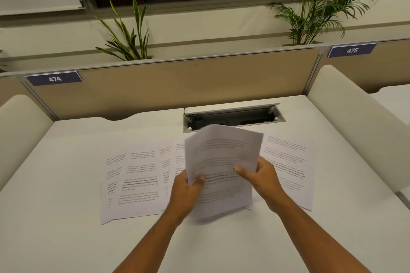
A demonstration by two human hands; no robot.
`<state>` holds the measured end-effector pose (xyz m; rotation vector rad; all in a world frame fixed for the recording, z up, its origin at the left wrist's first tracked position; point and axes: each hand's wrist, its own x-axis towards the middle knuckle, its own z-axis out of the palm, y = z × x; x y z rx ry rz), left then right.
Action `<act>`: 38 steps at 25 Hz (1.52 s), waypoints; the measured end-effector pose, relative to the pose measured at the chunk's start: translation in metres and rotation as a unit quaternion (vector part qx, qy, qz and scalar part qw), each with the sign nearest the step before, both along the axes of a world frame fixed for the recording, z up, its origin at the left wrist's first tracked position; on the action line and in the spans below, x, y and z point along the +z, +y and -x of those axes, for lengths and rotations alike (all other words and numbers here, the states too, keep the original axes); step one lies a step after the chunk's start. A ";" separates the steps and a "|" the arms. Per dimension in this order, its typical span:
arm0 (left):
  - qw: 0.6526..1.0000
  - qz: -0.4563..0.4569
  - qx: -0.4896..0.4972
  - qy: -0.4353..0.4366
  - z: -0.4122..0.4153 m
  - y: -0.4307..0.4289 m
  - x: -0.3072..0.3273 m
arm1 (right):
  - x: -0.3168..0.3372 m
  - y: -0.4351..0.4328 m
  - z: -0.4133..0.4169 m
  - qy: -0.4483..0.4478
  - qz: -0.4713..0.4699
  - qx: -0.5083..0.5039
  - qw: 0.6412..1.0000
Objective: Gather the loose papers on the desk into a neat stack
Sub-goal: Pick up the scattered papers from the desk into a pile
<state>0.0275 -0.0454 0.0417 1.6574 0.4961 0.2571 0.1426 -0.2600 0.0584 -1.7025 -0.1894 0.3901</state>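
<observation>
Printed papers [137,182] spread flat, several sheets [221,162] lifted

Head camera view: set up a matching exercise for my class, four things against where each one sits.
Things:
1. held sheets
2. sheets lying flat
3. cable box
4. sign 475

Places:
A. back of the desk, lid raised
B. top of the divider, far right
C. between the left hand and right hand
D. spread on the desk

Pairs: 1-C, 2-D, 3-A, 4-B

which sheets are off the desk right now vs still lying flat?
Only the bundle of sheets gripped by the left hand and right hand is lifted. The overlapping sheets on the left and the sheet on the right lie flat.
</observation>
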 end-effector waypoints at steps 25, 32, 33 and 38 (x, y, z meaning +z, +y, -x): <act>0.978 0.125 0.141 0.090 0.037 0.074 -0.058 | -0.056 -0.091 -0.094 0.213 0.424 -0.209 0.855; 0.979 0.131 0.128 0.095 0.038 0.066 -0.052 | -0.052 -0.090 -0.088 0.184 0.394 -0.214 0.875; 0.979 0.130 0.126 0.097 0.039 0.065 -0.052 | -0.051 -0.089 -0.086 0.173 0.398 -0.218 0.874; 0.980 0.128 0.112 0.106 0.040 0.061 -0.051 | -0.059 -0.081 -0.089 0.179 0.369 -0.197 0.891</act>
